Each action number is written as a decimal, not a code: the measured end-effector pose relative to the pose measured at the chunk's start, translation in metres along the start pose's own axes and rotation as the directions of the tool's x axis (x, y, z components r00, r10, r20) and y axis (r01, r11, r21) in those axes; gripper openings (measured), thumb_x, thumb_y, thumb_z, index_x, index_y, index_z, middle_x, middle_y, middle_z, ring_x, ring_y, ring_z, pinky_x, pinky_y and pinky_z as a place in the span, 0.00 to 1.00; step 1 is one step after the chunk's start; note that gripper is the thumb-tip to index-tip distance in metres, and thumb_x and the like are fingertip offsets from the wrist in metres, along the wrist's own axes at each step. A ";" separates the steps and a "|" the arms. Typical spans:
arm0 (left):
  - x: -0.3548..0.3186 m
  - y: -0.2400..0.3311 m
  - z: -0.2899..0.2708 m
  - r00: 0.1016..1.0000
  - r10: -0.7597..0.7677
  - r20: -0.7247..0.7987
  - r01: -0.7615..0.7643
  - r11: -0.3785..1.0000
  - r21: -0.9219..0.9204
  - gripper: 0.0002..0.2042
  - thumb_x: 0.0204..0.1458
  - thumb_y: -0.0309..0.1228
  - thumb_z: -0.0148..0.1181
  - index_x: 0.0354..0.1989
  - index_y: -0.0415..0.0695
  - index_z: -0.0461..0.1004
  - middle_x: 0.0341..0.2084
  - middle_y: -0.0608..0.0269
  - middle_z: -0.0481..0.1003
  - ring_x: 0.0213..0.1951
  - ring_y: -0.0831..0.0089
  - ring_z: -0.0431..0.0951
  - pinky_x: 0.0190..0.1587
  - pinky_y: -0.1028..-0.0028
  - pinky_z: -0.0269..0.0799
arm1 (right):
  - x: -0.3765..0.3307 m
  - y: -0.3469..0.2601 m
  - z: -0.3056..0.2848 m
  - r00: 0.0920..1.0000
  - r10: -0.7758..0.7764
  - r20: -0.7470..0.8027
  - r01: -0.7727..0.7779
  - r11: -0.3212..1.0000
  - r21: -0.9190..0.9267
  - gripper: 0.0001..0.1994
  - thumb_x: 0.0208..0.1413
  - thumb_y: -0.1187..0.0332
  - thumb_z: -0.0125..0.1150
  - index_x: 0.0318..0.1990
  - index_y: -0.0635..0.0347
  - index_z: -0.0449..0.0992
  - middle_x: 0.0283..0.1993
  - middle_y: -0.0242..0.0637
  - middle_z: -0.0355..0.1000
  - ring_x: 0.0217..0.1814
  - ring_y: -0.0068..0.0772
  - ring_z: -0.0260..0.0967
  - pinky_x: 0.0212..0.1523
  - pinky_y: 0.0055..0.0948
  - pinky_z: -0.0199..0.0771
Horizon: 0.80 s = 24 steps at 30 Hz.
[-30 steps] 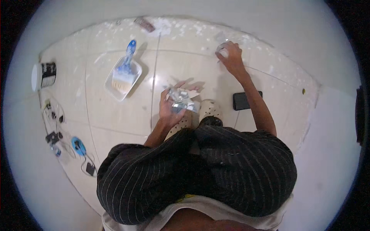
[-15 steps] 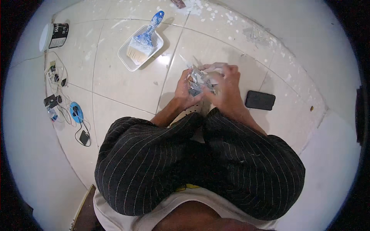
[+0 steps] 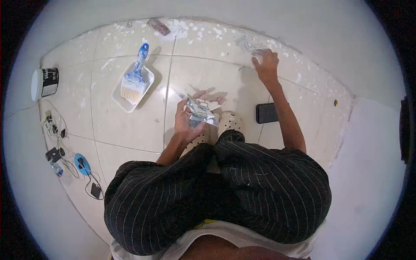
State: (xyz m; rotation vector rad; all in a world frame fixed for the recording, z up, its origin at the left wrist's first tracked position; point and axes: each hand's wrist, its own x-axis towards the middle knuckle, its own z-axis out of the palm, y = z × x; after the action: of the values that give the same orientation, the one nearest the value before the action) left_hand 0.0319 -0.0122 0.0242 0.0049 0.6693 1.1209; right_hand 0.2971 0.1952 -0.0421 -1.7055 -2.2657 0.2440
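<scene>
Away from the centre, the right hand [image 3: 267, 69] had moved to grey scraps [image 3: 246, 43] at upper right, fingers curled; I couldn't tell whether it gripped any. The left hand [image 3: 185, 123], half-open at centre, cradled silvery scraps [image 3: 202, 113], seemingly light, flimsy, slippery, best supported underneath.

blue-handled brush [image 3: 134, 79] in white tray [image 3: 149, 79] | tub [image 3: 50, 81] | cable tangle [image 3: 53, 126] | black slab [image 3: 266, 113], perhaps a phone

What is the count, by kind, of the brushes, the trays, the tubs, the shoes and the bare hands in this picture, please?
Brush: 1
Tray: 1
Tub: 1
Shoes: 2 (left shoe, right shoe)
Hands: 2 (left hand, right hand)
Total: 7
</scene>
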 end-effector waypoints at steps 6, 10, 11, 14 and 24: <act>0.001 -0.002 -0.004 0.998 0.018 0.065 -0.009 0.990 -0.143 0.29 0.60 0.45 0.41 0.67 0.45 0.53 0.61 0.43 0.61 0.63 0.56 0.63 0.64 0.58 0.61 | 0.027 0.004 0.011 0.964 -0.267 -0.004 0.266 0.963 -0.047 0.11 0.54 0.67 0.57 0.45 0.55 0.77 0.49 0.42 0.64 0.50 0.45 0.58 0.50 0.44 0.59; 0.001 -0.001 0.000 0.998 -0.008 -0.061 -0.004 0.982 -0.187 0.31 0.59 0.53 0.37 0.65 0.44 0.57 0.60 0.39 0.62 0.64 0.49 0.61 0.64 0.56 0.62 | 0.027 0.002 0.014 0.951 -0.303 0.068 0.309 0.942 -0.133 0.10 0.54 0.69 0.55 0.42 0.56 0.79 0.48 0.42 0.64 0.50 0.44 0.58 0.50 0.43 0.60; 0.001 -0.001 0.000 0.998 -0.006 -0.061 -0.006 0.981 -0.194 0.31 0.59 0.53 0.38 0.65 0.44 0.57 0.60 0.39 0.62 0.63 0.49 0.61 0.63 0.56 0.62 | 0.023 0.001 0.014 0.941 -0.331 0.067 0.337 0.926 -0.168 0.10 0.53 0.70 0.55 0.41 0.56 0.80 0.48 0.41 0.64 0.50 0.44 0.58 0.49 0.43 0.60; 0.002 -0.002 0.001 1.000 0.000 0.017 0.004 0.976 -0.219 0.31 0.59 0.53 0.38 0.65 0.44 0.58 0.59 0.39 0.63 0.63 0.50 0.62 0.64 0.56 0.62 | 0.013 -0.002 0.013 0.934 -0.344 0.096 0.358 0.892 -0.276 0.11 0.52 0.70 0.56 0.43 0.55 0.80 0.48 0.41 0.64 0.51 0.44 0.58 0.49 0.43 0.61; 0.003 -0.005 -0.003 0.997 0.031 -0.075 -0.032 0.999 -0.016 0.32 0.59 0.53 0.35 0.66 0.43 0.56 0.57 0.38 0.65 0.61 0.49 0.65 0.62 0.57 0.65 | -0.031 -0.021 -0.003 0.948 -0.309 0.080 0.311 0.950 -0.015 0.14 0.50 0.71 0.61 0.46 0.53 0.78 0.51 0.41 0.65 0.52 0.45 0.57 0.50 0.42 0.60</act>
State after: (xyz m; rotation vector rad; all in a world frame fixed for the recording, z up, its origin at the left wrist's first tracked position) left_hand 0.0356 -0.0127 0.0189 -0.0417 0.7288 1.1614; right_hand 0.2869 0.1597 -0.0374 -1.3444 -2.5621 0.2124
